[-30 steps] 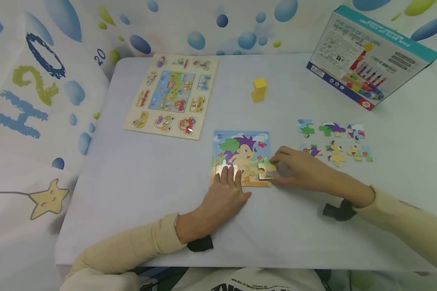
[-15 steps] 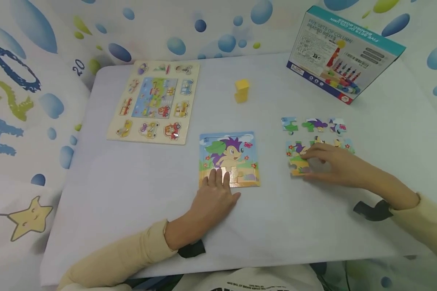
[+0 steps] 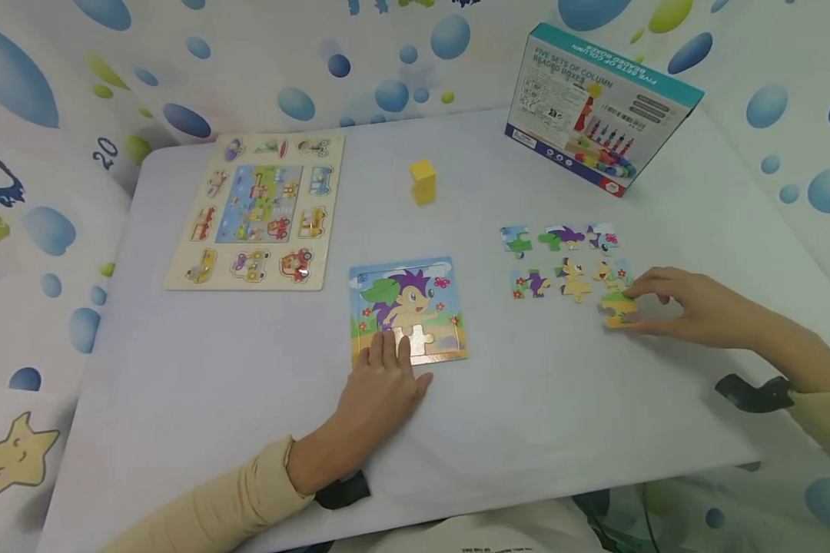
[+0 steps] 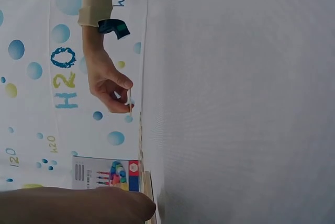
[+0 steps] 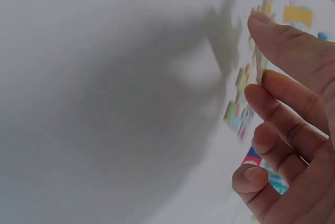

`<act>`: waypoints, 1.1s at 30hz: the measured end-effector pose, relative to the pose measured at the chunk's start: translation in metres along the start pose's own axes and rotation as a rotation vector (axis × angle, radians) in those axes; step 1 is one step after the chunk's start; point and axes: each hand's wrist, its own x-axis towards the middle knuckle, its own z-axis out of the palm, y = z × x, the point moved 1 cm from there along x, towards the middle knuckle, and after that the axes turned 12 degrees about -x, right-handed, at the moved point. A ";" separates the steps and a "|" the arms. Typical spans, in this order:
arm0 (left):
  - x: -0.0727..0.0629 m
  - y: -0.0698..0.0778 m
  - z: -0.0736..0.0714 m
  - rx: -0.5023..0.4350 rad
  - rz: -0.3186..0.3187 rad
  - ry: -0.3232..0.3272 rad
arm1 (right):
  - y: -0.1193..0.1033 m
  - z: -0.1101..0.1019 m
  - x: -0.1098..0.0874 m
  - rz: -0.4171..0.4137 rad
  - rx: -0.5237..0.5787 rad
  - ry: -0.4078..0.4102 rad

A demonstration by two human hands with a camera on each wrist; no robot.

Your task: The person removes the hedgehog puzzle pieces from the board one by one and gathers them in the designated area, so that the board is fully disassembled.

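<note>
My right hand [image 3: 698, 307] pinches a puzzle piece [image 3: 619, 310], yellow-orange with a green top edge, between thumb and fingers. In the right wrist view the piece [image 5: 258, 64] shows edge-on, close over the white cloth. Just beyond it lie two rows of loose puzzle pieces [image 3: 572, 279] with purple, green and beige parts. My left hand [image 3: 380, 392] lies with extended fingers on the lower edge of a square puzzle board [image 3: 445, 295], which bears a purple-haired hedgehog holding a leaf. Its fingers cover the lower left of the picture.
A wooden peg puzzle board [image 3: 311, 265] with vehicle pictures lies at the back left. Two yellow blocks [image 3: 423, 183] stand near the back middle. A teal-topped toy box [image 3: 595, 115] stands at the back right. White cloth covers the table [image 3: 526, 415].
The right hand has carried the puzzle piece off the hedgehog board, rightward to beside the lower row's right end. The left hand stays on the board. The head view has shifted.
</note>
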 end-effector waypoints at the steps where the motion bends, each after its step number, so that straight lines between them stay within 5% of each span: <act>1: -0.001 0.000 0.000 0.002 0.001 0.006 | 0.003 0.000 -0.001 0.006 -0.006 -0.005; 8: -0.003 -0.001 0.001 0.006 -0.005 0.009 | 0.016 0.004 -0.005 0.008 -0.020 -0.065; 15: -0.004 0.000 -0.001 0.010 -0.015 0.005 | 0.018 0.006 -0.003 -0.036 -0.089 -0.024; 23: -0.005 -0.001 -0.001 0.029 -0.008 0.028 | 0.018 0.005 0.000 0.016 -0.053 -0.103; 33: -0.001 -0.001 0.001 0.048 0.016 0.079 | 0.018 0.005 -0.007 0.004 -0.084 -0.062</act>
